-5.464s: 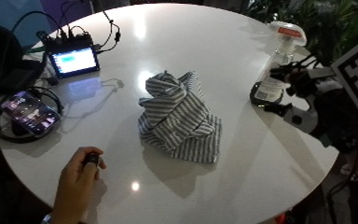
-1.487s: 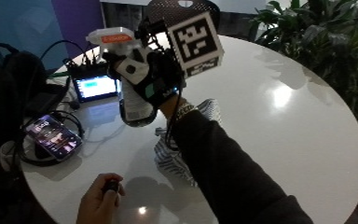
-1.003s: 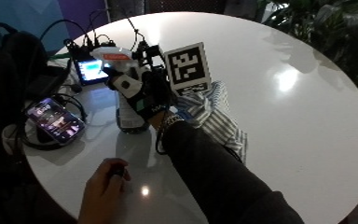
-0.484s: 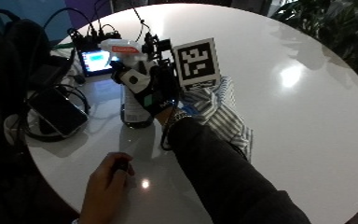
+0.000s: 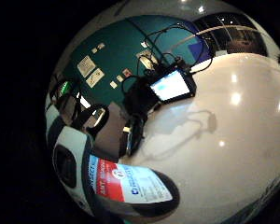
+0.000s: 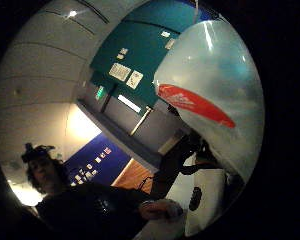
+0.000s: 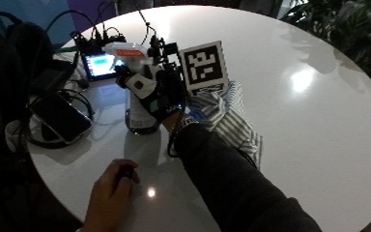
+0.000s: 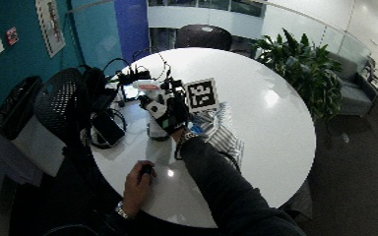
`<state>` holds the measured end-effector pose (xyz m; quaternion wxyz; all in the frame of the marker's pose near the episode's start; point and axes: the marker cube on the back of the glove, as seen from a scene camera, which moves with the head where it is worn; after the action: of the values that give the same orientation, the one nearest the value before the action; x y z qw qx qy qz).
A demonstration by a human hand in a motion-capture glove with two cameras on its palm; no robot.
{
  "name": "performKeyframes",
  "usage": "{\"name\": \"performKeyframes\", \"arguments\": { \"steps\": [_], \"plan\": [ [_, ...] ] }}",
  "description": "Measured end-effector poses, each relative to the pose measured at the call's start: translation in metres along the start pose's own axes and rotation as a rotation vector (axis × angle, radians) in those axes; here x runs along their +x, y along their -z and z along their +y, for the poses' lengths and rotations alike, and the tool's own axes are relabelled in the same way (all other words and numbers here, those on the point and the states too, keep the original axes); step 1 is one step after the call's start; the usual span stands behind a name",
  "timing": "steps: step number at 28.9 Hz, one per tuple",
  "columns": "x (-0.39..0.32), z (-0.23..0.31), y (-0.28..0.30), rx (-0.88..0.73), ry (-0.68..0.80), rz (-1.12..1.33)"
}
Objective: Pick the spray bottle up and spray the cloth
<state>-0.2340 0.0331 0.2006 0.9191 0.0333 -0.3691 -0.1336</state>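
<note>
On the round white counter (image 7: 314, 121), the black-gloved right hand (image 7: 162, 99) is wrapped around a clear plastic spray bottle with a white and red trigger head (image 7: 134, 87), whose base looks to rest on the counter. Just beside the bottle, under the dark sleeve, lies the crumpled blue-and-white striped cloth (image 7: 230, 121). A small lit screen with cables (image 7: 100, 64) stands behind the bottle, and a dark phone (image 7: 60, 116) lies nearby. The bare left hand (image 7: 111, 191) rests on the counter's near edge, holding a small dark object.
</note>
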Motion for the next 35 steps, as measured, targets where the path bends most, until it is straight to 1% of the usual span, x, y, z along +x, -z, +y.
{"name": "performKeyframes", "arguments": {
  "steps": [4, 7, 12, 17, 20, 26, 29, 31, 35],
  "plan": [
    [0.005, 0.004, -0.003, 0.010, -0.025, 0.011],
    [0.010, 0.010, -0.006, 0.010, -0.075, 0.018],
    [0.022, 0.023, -0.012, -0.063, -0.185, 0.005],
    [0.022, 0.030, -0.012, -0.146, -0.201, 0.044],
    [0.019, 0.033, -0.001, -0.164, -0.199, 0.118],
    [0.000, 0.034, 0.041, -0.161, -0.218, 0.242],
    [-0.019, 0.041, 0.058, -0.255, -0.205, 0.262],
    [-0.034, 0.045, 0.068, -0.368, -0.169, 0.306],
    [-0.057, 0.060, 0.084, -0.628, -0.067, 0.518]
  ]
}}
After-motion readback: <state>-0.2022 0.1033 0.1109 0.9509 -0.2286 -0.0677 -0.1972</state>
